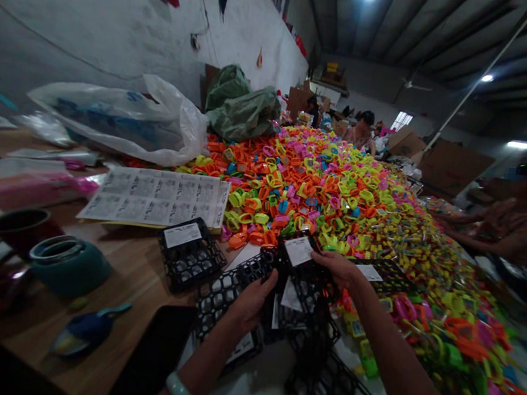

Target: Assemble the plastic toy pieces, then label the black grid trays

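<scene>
My right hand [338,268] grips the edge of a black plastic grid tray [291,240] that carries a white printed label [299,250]. Close beside it, my left hand [249,305] is closed on another black grid piece [256,270], dark and partly hidden behind the fingers. Under both hands lie several more black grid trays, some with white labels, such as the one at the lower right [326,387]. Left of my hands, a labelled black tray [191,254] rests on the wooden table [144,273].
A large heap of bright plastic toy pieces [303,170] spreads beyond my hands. Label sheets [152,196], a white plastic bag [126,122], a teal pot [69,266], a dark cup [22,233] and a black phone-like slab [155,355] lie leftward. A person [507,227] sits at right.
</scene>
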Tool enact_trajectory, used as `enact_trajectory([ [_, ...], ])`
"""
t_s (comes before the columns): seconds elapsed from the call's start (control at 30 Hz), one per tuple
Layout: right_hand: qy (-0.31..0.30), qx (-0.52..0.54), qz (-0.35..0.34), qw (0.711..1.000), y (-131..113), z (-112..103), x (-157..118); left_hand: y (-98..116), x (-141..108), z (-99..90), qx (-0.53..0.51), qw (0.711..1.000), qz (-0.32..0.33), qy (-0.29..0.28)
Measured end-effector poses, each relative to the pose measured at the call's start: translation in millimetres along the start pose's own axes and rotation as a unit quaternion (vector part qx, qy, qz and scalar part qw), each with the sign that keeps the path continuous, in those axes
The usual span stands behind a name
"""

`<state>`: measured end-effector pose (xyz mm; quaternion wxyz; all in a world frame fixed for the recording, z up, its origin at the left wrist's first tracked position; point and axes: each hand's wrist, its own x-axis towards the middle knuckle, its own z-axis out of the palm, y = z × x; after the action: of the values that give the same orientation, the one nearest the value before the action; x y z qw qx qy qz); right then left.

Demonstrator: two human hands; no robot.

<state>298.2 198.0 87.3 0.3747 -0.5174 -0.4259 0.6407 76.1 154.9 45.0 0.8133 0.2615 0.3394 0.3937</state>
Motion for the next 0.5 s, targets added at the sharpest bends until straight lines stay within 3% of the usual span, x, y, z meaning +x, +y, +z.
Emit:
enact_trajectory([
  [0.2,-0.027,0.055,-0.008,0.998,4.3,18.7,8.0,4.2,-3.4,5.6,0.006,0.997,-0.014,-0.071],
  [0.37,-0.007,0.107,-0.059,0.992,-11.7,-4.4,-6.3,13.6,-6.1,-7.9,0.086,0.994,0.018,-0.061],
  [0.5,-0.008,0.108,-0.049,0.993,-13.9,-21.5,-28.1,13.9,-2.2,-17.9,0.162,0.985,0.046,-0.036],
])
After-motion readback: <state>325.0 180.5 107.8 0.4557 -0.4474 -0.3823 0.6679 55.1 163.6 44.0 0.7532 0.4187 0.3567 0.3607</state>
